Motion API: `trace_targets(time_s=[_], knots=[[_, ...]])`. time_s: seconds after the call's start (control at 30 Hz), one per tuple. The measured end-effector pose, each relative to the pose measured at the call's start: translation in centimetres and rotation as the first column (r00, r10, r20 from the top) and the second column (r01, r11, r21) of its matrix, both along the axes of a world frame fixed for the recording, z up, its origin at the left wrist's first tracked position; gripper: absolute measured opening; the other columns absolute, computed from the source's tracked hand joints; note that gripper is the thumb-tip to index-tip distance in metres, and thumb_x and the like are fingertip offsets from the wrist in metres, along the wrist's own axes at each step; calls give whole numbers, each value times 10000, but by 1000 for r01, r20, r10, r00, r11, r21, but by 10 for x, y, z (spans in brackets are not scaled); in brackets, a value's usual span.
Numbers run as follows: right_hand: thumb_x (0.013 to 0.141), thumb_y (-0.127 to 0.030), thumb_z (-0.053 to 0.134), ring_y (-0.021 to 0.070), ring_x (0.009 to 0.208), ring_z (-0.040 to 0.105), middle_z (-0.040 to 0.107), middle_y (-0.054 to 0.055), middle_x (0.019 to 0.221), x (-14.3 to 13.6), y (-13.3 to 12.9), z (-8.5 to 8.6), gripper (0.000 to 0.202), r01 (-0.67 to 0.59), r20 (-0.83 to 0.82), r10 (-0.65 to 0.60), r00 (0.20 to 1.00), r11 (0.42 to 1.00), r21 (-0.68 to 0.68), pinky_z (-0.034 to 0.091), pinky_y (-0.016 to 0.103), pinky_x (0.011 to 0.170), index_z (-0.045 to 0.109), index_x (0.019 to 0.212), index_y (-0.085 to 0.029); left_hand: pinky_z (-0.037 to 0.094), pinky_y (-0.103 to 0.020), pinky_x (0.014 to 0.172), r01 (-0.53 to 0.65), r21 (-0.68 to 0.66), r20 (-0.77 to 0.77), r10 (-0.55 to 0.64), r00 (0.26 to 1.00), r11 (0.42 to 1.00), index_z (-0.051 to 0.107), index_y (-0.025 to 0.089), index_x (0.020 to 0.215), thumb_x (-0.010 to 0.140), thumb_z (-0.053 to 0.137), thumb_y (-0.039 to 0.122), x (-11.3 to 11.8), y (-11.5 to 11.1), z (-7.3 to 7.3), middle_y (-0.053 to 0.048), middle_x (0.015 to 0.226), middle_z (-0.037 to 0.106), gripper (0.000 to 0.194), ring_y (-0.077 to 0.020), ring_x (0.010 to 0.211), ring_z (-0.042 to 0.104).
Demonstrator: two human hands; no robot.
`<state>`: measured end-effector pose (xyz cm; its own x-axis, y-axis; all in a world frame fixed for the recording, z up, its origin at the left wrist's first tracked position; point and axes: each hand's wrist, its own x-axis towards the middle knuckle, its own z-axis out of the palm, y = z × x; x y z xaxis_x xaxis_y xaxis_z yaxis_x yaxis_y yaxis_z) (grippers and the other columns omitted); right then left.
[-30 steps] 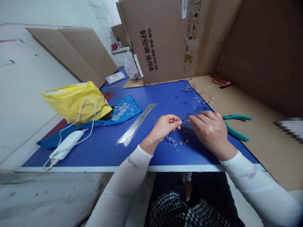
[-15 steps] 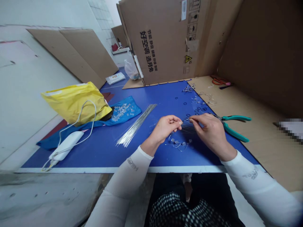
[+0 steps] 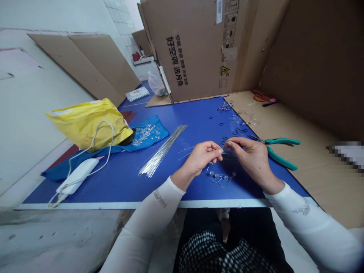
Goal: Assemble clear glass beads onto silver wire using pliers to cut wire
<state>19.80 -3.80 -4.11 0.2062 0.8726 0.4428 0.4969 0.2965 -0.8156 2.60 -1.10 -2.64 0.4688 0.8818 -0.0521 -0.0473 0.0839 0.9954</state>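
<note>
My left hand [image 3: 203,157] pinches a thin wire at its fingertips, and a wire strand with clear beads [image 3: 217,176] hangs below it over the blue table. My right hand [image 3: 250,159] is closed in a pinch on the same wire [image 3: 225,145], its fingertips close to those of the left. Fine detail between the fingertips is too small to make out. Several black rings [image 3: 236,132] lie just beyond the hands. Pliers with green handles [image 3: 281,153] rest right of my right hand. A bundle of straight silver wires [image 3: 163,151] lies to the left.
Clear beads [image 3: 146,132] lie on a blue cloth beside a yellow bag [image 3: 93,123]. A white power strip [image 3: 78,176] with a looped cable is at the left. Large cardboard [image 3: 199,49] stands behind the blue table [image 3: 119,189]. Orange-handled scissors [image 3: 261,97] lie at the back right.
My left hand has shifted slightly right, and the beaded strand has swung right with it. The right fingertips have tilted the wire more upright. The whole view has shifted slightly.
</note>
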Motion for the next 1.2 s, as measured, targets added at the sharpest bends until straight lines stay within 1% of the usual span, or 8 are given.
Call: trace_targets(time_s=[0.13,0.33,0.53,0.63,0.73,0.83,1.0,1.2], knots=[[850,-290,667,217,787,741,804,33,831,-1,0,0,144,-7,-86,5,996,1000,-17,538,342,779,795,863,-223,361,-221,539,21,-8,15,-21,1000,1000,619,134,802,772,737,288,1,-2,0,6,627,641,196,-61,516,495],[829,-345,699,218,776,723,795,39,799,-1,2,-4,158,-33,-205,15,979,996,-85,533,369,805,791,853,-219,358,-212,533,35,-22,58,-34,998,999,572,152,813,778,723,275,3,-4,-3,18,616,640,198,-60,508,498],[794,-397,717,183,661,667,781,50,755,1,8,-4,215,-107,-309,56,950,982,-154,527,329,683,787,839,-198,369,-210,533,31,-6,59,-30,998,1000,545,163,829,788,703,275,4,-3,-7,20,620,651,198,-65,509,510],[786,-394,709,183,662,675,782,53,758,5,8,0,229,-127,-290,76,954,979,-160,539,332,690,795,856,-194,364,-208,536,11,-2,42,-11,999,1000,548,160,822,784,704,280,2,0,-7,19,619,650,201,-63,510,510],[774,-393,713,212,742,714,795,62,820,9,7,3,245,-123,-247,85,965,982,-144,555,363,753,802,893,-198,360,-209,541,-12,5,38,12,999,1000,549,160,817,788,701,278,0,3,-6,16,622,655,195,-63,512,509],[747,-382,735,235,815,728,802,66,878,12,6,3,216,-99,-169,77,983,987,-125,553,380,794,804,861,-212,364,-212,548,-24,12,35,24,999,1000,546,160,816,795,695,260,-1,3,-4,17,618,653,181,-65,515,509],[747,-383,715,206,694,693,778,56,774,12,7,2,203,-97,-112,80,990,983,-155,525,330,652,781,809,-201,355,-215,548,-19,11,29,18,999,1000,543,159,821,810,682,244,0,1,-3,17,623,653,163,-66,514,507],[756,-392,706,176,635,636,746,48,726,8,4,3,215,-67,-132,43,990,981,-180,475,312,617,756,788,-184,363,-215,552,-6,20,47,5,999,1000,546,157,818,806,696,271,2,0,-4,13,632,652,188,-67,523,514]])
